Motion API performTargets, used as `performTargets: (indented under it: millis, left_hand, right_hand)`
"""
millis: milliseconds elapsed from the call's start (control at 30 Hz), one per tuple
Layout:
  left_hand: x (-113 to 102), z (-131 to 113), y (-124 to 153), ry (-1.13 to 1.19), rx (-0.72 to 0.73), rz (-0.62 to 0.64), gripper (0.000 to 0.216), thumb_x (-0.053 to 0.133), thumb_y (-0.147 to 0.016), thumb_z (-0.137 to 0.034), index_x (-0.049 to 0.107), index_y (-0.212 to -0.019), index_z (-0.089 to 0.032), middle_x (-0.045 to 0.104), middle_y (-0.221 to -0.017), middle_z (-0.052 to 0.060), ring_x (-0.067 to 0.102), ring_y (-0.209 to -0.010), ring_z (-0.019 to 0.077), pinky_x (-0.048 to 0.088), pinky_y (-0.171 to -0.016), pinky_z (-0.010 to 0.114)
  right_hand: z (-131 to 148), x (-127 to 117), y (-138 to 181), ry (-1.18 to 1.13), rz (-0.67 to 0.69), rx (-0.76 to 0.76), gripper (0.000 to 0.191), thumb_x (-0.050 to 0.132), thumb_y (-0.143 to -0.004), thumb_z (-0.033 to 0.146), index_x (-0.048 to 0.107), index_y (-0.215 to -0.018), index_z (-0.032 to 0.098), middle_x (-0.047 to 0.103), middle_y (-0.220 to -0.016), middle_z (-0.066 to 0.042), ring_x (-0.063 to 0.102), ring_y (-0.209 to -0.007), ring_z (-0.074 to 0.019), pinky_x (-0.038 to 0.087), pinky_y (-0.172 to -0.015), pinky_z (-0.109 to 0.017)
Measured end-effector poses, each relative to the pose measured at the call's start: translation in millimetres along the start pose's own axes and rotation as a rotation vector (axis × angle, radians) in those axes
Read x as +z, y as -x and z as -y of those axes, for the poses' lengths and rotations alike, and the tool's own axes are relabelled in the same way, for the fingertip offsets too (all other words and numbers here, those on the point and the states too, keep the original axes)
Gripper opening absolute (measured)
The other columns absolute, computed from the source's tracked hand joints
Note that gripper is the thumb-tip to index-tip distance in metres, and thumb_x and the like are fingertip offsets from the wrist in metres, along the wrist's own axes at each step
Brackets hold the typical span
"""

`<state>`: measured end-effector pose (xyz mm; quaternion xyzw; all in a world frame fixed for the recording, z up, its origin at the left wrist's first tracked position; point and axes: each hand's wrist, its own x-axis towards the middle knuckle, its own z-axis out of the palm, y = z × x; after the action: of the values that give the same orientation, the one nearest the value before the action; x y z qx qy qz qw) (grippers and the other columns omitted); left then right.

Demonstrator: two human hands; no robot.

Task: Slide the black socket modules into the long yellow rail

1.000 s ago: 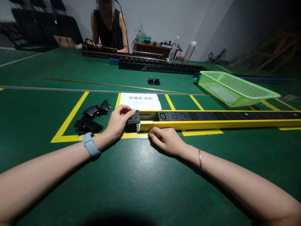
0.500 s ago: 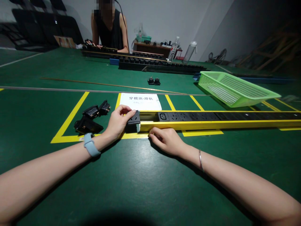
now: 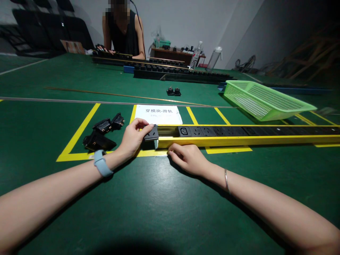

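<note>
My left hand [image 3: 135, 137] pinches a black socket module [image 3: 152, 133] by its edge, at the left open end of a yellow metal rail [image 3: 191, 142]. Slots show on the module's top face. A row of black socket modules [image 3: 212, 131] sits inside the channel further right, with a bare stretch between them and the held one. My right hand [image 3: 189, 159] rests on the table with curled fingers, touching or nearly touching the rail's near side; nothing shows in it. Left of my left hand lie several loose black modules [image 3: 99, 141], some with metal contacts showing.
A white paper label [image 3: 159, 114] lies behind the rail. Beyond it are two small black parts [image 3: 174, 91] and a thin brass rod [image 3: 127, 96]. A green plastic basket [image 3: 265, 101] stands at right. Across the table, a person [image 3: 122, 32] sits behind dark rails [image 3: 180, 73].
</note>
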<state>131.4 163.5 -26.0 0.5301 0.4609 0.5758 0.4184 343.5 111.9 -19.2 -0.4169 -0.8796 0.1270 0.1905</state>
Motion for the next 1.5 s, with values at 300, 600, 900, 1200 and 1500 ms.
performTargets:
  millis: [300,600,900,1200,1500]
  left_hand:
    - [-1.0,-0.2,0.4,-0.027,0.013,0.037,0.020,0.071,-0.070,-0.032,0.060,-0.076,-0.017,0.059,-0.077,0.000,0.053,-0.075,0.0139,0.042,-0.073,0.027]
    - [-0.1,-1.1,0.7,-0.027,0.011,0.070,0.022,0.070,-0.071,-0.034,0.065,-0.085,-0.017,0.064,-0.086,0.003,0.058,-0.083,0.0161,0.044,-0.081,0.030]
    - [0.3,-5.2,2.3,0.045,-0.047,0.089,0.019,0.058,-0.079,-0.030,0.069,-0.091,-0.019,0.066,-0.100,0.005,0.059,-0.092,0.0188,0.048,-0.067,0.026]
    - [0.8,-5.7,2.6,0.087,-0.083,0.124,0.034,0.053,-0.068,-0.012,0.067,-0.099,-0.018,0.070,-0.093,0.006,0.063,-0.091,0.0186,0.049,-0.068,0.027]
    - [-0.9,-9.2,3.8,0.034,-0.051,0.150,0.039,0.063,-0.073,-0.019,0.063,-0.112,-0.014,0.072,-0.102,0.010,0.065,-0.102,0.0226,0.047,-0.096,0.039]
  right_hand:
    - [-0.2,-0.2,0.9,-0.006,-0.007,0.000,0.019,0.045,-0.092,0.028,0.061,-0.091,0.018,0.061,-0.062,0.001,0.051,-0.053,-0.0104,0.031,-0.056,-0.020]
    - [0.2,-0.2,0.6,-0.002,-0.006,0.003,0.018,0.046,-0.092,0.028,0.061,-0.091,0.019,0.060,-0.061,0.002,0.051,-0.052,-0.0103,0.031,-0.055,-0.021]
    - [1.1,-0.8,0.1,-0.003,-0.006,0.013,0.018,0.046,-0.092,0.028,0.061,-0.091,0.018,0.060,-0.061,0.002,0.052,-0.053,-0.0101,0.031,-0.055,-0.020]
    - [0.1,0.4,0.4,-0.004,-0.012,0.003,0.018,0.046,-0.092,0.028,0.061,-0.090,0.018,0.059,-0.061,0.002,0.050,-0.052,-0.0098,0.030,-0.055,-0.020]
    - [0.5,-0.5,0.8,-0.003,-0.001,0.003,0.019,0.045,-0.092,0.028,0.061,-0.091,0.018,0.061,-0.063,0.001,0.052,-0.053,-0.0101,0.032,-0.056,-0.020]
